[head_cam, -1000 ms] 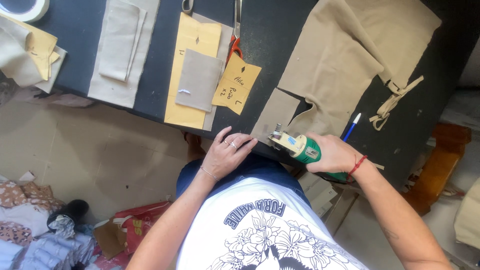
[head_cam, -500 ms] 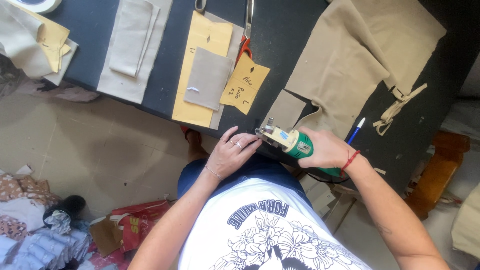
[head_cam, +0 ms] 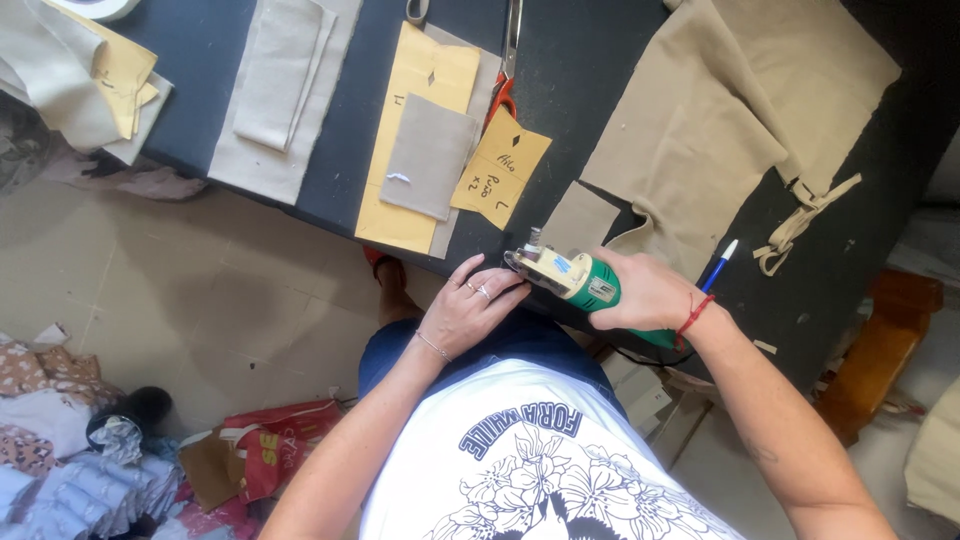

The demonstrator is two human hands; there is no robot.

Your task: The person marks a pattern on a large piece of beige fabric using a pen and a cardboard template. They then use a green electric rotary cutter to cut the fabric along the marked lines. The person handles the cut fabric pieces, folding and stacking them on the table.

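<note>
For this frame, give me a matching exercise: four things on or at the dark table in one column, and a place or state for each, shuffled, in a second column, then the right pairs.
Things:
1. green rotary cutter
2. scissors
3. blue pen
4. grey fabric piece

Places or states:
A. lying on the yellow paper pattern
B. held in the right hand
C. beside the right wrist, near the big beige cloth
D. at the table's far edge, orange handles

Pairs: 1-B, 2-D, 3-C, 4-A
</note>
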